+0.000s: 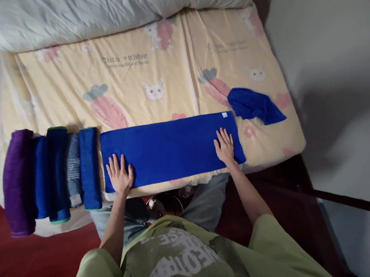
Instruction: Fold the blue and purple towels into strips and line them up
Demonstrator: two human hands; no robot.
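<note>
A blue towel (173, 149) lies flat as a long rectangle along the near edge of the bed, with a small white label at its upper right corner. My left hand (119, 174) rests palm down on its left end, fingers spread. On the right end lies my right hand (224, 146), also palm down and open, a little below the label. Left of the towel, several rolled or folded towels stand side by side, among them a purple one (20, 183), a grey-blue one (74, 170) and a blue one (90, 168).
A crumpled blue cloth (255, 105) lies on the patterned bed sheet (169, 68) at the right. Across the far side of the bed is a bulky white quilt (121, 4). A pale wall (336, 48) borders the right side, and my legs touch the near edge.
</note>
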